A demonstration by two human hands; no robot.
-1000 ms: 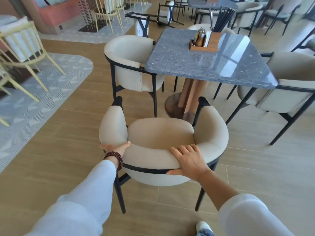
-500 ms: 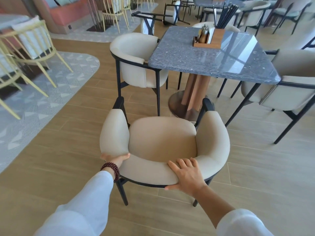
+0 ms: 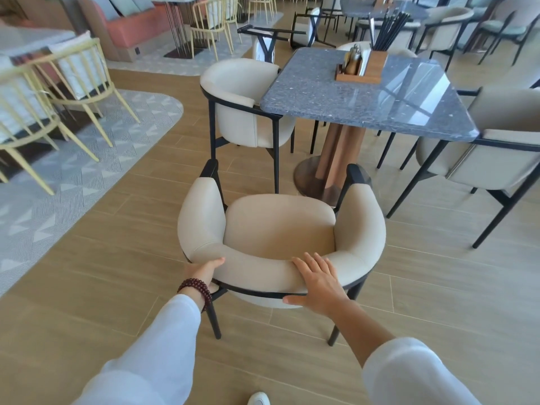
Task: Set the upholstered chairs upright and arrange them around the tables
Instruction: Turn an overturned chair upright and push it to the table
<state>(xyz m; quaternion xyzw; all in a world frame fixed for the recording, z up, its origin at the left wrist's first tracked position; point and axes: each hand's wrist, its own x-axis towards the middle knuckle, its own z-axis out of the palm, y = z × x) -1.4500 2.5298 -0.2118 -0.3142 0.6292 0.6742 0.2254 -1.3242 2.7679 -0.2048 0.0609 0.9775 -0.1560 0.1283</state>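
floor point(image 3: 117, 287) — chair back point(image 3: 263, 273) in left grip point(image 3: 204, 270)

Nothing readable anywhere here tbh, no labels, brands, numbers or signs on the chairs, worktop or anything else.

A restaurant dining room: at 1 o'clock a stone-topped table point(image 3: 350, 112) carries a wooden caddy point(image 3: 377, 64) of chopsticks point(image 3: 387, 27), upholstered chairs point(image 3: 242, 112) around it; more tables point(image 3: 365, 7) at 12, a banquette point(image 3: 117, 27) at 10.
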